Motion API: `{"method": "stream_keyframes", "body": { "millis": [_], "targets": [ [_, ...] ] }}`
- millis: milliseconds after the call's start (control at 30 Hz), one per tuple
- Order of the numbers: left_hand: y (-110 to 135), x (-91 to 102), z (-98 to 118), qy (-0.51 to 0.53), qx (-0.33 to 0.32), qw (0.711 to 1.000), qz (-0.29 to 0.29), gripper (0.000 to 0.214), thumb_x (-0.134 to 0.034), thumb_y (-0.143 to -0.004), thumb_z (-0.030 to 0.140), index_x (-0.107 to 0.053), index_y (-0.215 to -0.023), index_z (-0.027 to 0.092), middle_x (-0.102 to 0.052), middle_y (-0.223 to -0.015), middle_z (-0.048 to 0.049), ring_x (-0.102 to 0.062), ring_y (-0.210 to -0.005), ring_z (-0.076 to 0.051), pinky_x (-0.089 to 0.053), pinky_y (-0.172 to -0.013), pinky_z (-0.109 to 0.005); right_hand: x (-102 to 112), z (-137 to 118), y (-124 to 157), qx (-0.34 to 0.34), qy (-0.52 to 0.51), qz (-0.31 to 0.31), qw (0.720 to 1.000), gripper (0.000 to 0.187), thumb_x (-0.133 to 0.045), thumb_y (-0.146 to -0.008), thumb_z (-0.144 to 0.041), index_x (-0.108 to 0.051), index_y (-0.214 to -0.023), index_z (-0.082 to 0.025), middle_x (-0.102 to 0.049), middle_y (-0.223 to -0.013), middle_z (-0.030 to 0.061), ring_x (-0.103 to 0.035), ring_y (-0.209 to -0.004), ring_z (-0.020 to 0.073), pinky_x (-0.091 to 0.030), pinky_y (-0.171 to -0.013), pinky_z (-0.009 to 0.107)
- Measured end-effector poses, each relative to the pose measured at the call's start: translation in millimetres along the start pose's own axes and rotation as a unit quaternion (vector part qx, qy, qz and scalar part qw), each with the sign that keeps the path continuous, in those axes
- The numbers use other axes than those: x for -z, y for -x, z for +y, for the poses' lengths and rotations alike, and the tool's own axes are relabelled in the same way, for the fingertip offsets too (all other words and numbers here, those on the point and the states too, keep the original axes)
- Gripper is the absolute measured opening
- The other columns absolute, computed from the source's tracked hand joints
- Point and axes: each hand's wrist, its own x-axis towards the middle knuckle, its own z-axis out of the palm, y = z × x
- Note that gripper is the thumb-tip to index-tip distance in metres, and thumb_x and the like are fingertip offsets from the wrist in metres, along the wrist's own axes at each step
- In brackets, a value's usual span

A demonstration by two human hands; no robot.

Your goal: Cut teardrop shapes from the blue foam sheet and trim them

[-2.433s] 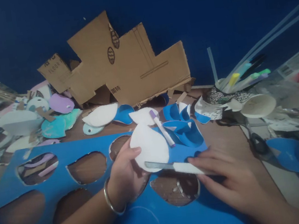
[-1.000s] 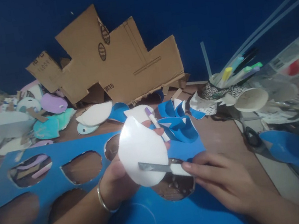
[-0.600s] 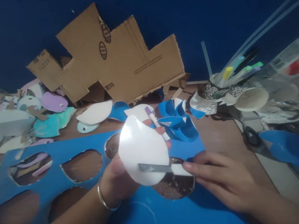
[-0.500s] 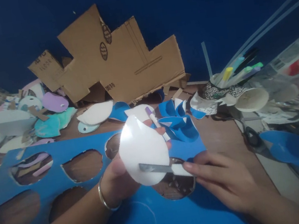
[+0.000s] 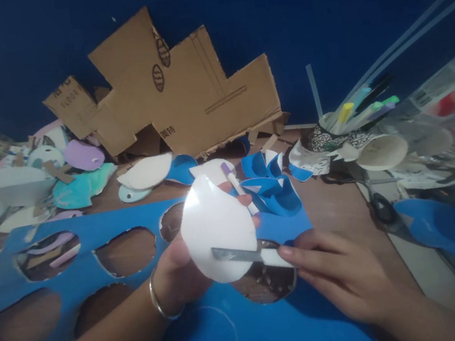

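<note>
The left hand (image 5: 179, 272) grips a cutout (image 5: 218, 221), the right hand (image 5: 338, 268) a knife (image 5: 272, 258); cardboard (image 5: 196, 101) stands along the table's (image 5: 328, 201) far edge.

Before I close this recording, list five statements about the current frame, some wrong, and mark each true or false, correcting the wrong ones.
1. The left hand holds a white, leaf-shaped cut-out. True.
2. The right hand holds a pair of scissors. False: it holds a white-handled knife with a flat grey blade.
3. A shiny silver bangle circles the left wrist. True.
4. The sheet under the hands is red and unbroken. False: it is a flat blue sheet with several cut-out holes.
5. A slim white marker with a purple end shows beyond the cut-out. True.
</note>
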Motion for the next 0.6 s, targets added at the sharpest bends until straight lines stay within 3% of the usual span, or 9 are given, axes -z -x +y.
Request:
{"method": "stream_keyframes", "body": {
  "millis": [600],
  "targets": [
    [0.0,-0.1,-0.5,0.02,-0.012,1.0,-0.005,0.07,-0.066,-0.075,0.045,-0.04,-0.136,0.026,-0.056,-0.129,-0.0092,-0.057,-0.112,-0.029,-0.047,-0.095,-0.043,0.6,0.7,1.9,0.0,0.014,-0.001,1.0,0.035,-0.051,-0.084,-0.006,-0.061,-0.117,-0.015,-0.061,-0.087,0.0067,-0.06,-0.076,0.0119,-0.051,-0.062,0.021]
  ]
}}
